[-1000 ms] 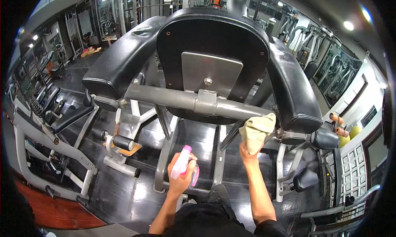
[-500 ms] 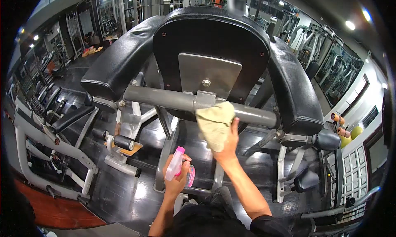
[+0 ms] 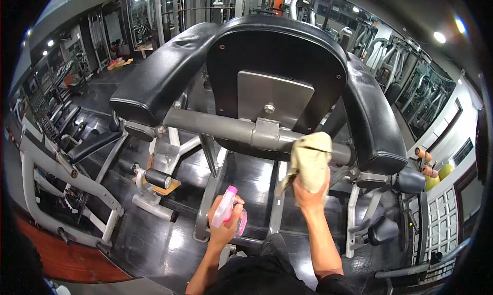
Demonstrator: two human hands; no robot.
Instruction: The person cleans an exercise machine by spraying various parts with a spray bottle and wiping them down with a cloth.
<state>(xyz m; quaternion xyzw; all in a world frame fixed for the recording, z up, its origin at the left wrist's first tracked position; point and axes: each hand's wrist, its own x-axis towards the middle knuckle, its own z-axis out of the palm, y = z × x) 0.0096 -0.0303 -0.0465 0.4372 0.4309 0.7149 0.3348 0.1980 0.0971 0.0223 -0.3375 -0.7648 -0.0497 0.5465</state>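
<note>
My right hand (image 3: 310, 192) is closed on a pale yellow cloth (image 3: 311, 159), which lies over the right part of a grey metal crossbar (image 3: 215, 125). That bar runs beneath a black padded backrest (image 3: 277, 53), seen from behind with a metal plate (image 3: 275, 97) bolted on. Lower and to the left, my left hand (image 3: 224, 223) grips a spray bottle (image 3: 224, 210) with a pink tip and a clear body, held apart from the machine. Part of the bottle is hidden by my fingers.
Black arm pads flank the backrest, one on the left (image 3: 164, 79) and one on the right (image 3: 372, 115). A grey frame (image 3: 67, 192) stands at far left beside a small black roller (image 3: 157, 178). Wall mirrors and more gym machines line the back.
My right hand has slid the cloth rightward along the crossbar, away from its middle bracket. The left hand still holds the spray bottle. The view has shifted slightly.
</note>
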